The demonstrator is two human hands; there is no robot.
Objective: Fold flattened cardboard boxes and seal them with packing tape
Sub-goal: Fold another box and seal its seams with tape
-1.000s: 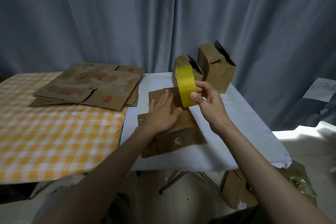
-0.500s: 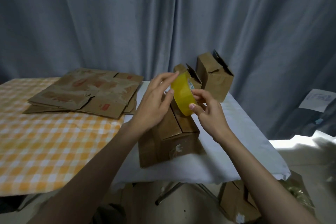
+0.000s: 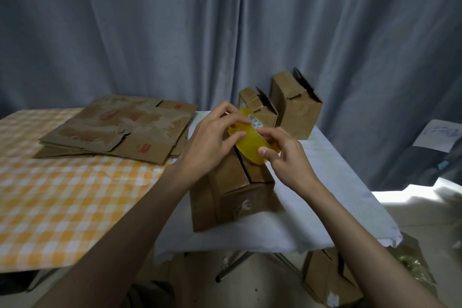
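Note:
A folded brown cardboard box [image 3: 232,195] stands on the white-covered table [image 3: 332,182], its top flaps closed along a dark seam. Just above its far end I hold a yellow roll of packing tape [image 3: 251,141] with both hands. My right hand [image 3: 285,157] grips the roll from the right, thumb on its face. My left hand [image 3: 212,142] holds it from the left, fingertips pinching at the roll's edge. A stack of flattened cardboard boxes [image 3: 120,130] lies on the orange checked tablecloth [image 3: 62,197] to the left.
Two folded boxes [image 3: 296,107] with raised flaps stand at the back of the white table, against a grey curtain. Another box [image 3: 330,280] sits on the floor under the table's right edge. A metal table leg [image 3: 237,265] shows below.
My left hand left the box top and rose to the tape roll, now pinching its edge. The roll tilted flatter and lower over the box. The box flaps stay closed.

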